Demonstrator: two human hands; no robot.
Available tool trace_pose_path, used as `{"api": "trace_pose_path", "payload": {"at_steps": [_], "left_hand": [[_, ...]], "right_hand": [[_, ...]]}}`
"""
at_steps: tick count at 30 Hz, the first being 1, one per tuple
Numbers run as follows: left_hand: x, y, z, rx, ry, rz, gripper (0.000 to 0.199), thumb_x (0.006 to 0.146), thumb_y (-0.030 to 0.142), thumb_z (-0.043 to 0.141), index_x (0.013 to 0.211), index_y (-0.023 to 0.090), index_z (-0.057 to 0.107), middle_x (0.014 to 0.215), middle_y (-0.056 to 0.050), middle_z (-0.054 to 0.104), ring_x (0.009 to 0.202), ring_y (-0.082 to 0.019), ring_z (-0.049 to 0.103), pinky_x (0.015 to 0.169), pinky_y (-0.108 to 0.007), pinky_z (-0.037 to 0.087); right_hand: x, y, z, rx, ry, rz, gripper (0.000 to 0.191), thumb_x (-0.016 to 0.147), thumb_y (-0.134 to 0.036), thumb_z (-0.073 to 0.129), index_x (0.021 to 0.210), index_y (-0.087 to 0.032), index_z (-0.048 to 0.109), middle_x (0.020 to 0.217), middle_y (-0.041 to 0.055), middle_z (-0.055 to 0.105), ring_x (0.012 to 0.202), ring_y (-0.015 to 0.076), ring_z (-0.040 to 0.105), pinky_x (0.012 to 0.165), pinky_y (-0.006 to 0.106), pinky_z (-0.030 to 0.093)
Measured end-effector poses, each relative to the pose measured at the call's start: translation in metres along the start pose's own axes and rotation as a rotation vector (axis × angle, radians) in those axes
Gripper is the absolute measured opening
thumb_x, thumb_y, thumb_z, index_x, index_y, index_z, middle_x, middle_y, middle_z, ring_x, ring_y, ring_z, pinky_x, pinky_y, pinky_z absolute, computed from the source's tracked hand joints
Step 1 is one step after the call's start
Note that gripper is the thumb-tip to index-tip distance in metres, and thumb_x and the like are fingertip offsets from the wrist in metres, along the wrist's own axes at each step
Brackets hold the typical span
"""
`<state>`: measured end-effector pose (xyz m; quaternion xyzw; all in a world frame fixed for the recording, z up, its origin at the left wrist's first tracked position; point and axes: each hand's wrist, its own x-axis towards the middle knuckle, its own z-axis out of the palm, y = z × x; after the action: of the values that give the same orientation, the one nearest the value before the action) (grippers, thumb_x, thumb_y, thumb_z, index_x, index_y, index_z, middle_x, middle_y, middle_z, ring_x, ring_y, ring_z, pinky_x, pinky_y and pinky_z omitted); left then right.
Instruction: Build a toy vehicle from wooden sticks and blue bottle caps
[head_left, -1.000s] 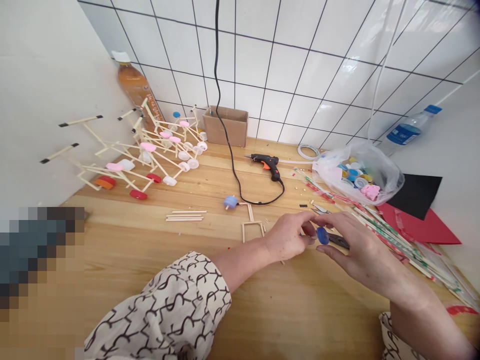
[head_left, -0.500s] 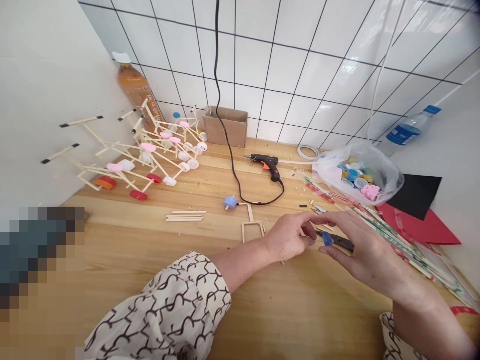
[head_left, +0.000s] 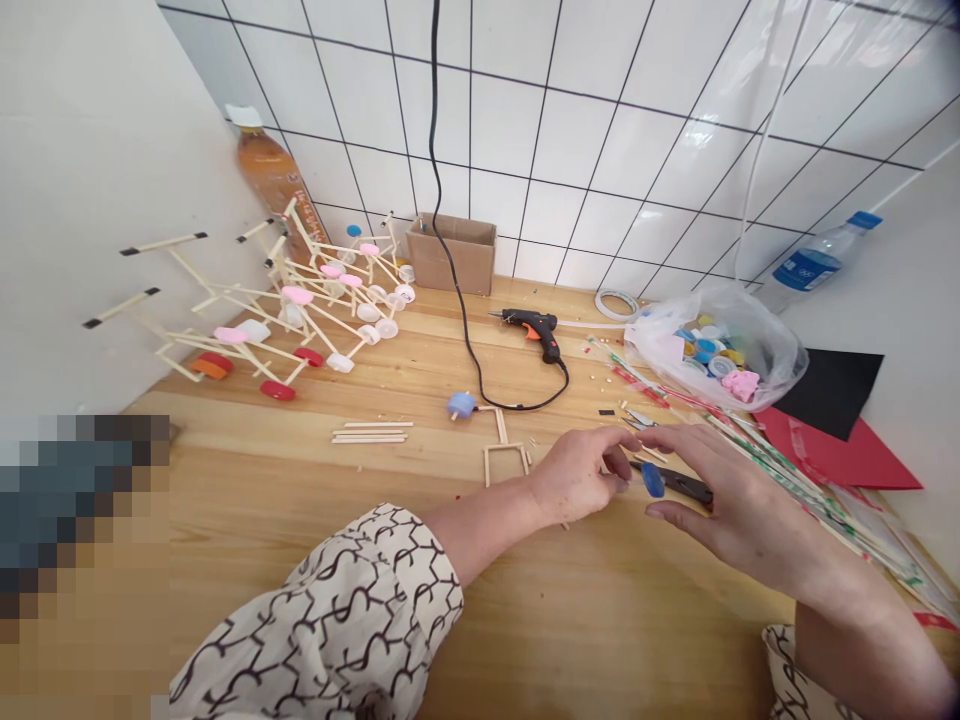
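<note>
Right hand has a narrow grip on a blue bottle cap, which stands on edge between thumb and fingers, above the tabletop. Left hand is half curled with nothing visible in it, its fingertips just beside the cap. A dark-handled tool lies under the right hand; exact type unclear. Left of the hands: a small popsicle-stick frame, with a blue cap on a stick near its end, and a few loose sticks. Further back: a large stick structure with pink, white and red caps, against the left wall. Behind the hands: a black glue gun, its cable running up the tiled wall. Right side: a clear plastic bag of bottle caps, striped straws, and red card. A cardboard box sits against the tiles.
</note>
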<state>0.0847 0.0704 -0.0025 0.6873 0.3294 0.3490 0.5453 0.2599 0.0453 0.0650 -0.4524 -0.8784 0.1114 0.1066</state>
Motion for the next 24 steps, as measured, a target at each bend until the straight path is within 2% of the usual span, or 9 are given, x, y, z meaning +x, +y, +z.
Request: {"api": "trace_pose_path", "payload": {"at_steps": [6, 15, 20, 24], "left_hand": [[-0.001, -0.003, 0.000, 0.028, 0.011, 0.025, 0.048, 0.066, 0.003, 0.052, 0.112, 0.014, 0.059, 0.079, -0.003, 0.065, 0.071, -0.013, 0.059, 0.067, -0.023, 0.046], [0.000, 0.001, 0.000, -0.026, 0.011, -0.012, 0.041, 0.068, 0.003, 0.051, 0.107, 0.011, 0.060, 0.076, -0.003, 0.065, 0.066, -0.012, 0.057, 0.064, -0.022, 0.046], [0.002, 0.006, -0.003, -0.040, 0.003, -0.030, 0.032, 0.072, 0.005, 0.052, 0.102, 0.010, 0.062, 0.073, -0.003, 0.064, 0.063, -0.011, 0.056, 0.063, -0.022, 0.046], [0.005, 0.011, -0.014, 0.039, -0.003, -0.078, 0.027, 0.073, 0.009, 0.056, 0.099, 0.011, 0.063, 0.081, -0.006, 0.066, 0.070, -0.013, 0.059, 0.066, -0.023, 0.047]], "right_hand": [[-0.002, 0.009, 0.003, 0.018, -0.098, 0.022, 0.055, 0.076, -0.022, 0.060, 0.127, -0.026, 0.040, 0.125, 0.0086, 0.053, 0.117, 0.0271, 0.049, 0.093, 0.046, 0.046], [0.001, 0.008, 0.007, 0.035, -0.028, 0.001, 0.044, 0.079, -0.019, 0.056, 0.121, -0.025, 0.043, 0.111, 0.0086, 0.062, 0.095, 0.0242, 0.062, 0.077, 0.039, 0.052], [0.002, 0.008, 0.007, 0.027, -0.039, 0.016, 0.044, 0.079, -0.017, 0.054, 0.121, -0.026, 0.043, 0.112, 0.0074, 0.062, 0.096, 0.0235, 0.062, 0.077, 0.038, 0.053], [0.001, 0.009, 0.008, 0.018, -0.044, 0.034, 0.049, 0.080, -0.020, 0.055, 0.125, -0.026, 0.038, 0.113, 0.0082, 0.060, 0.097, 0.0241, 0.062, 0.077, 0.039, 0.053]]}}
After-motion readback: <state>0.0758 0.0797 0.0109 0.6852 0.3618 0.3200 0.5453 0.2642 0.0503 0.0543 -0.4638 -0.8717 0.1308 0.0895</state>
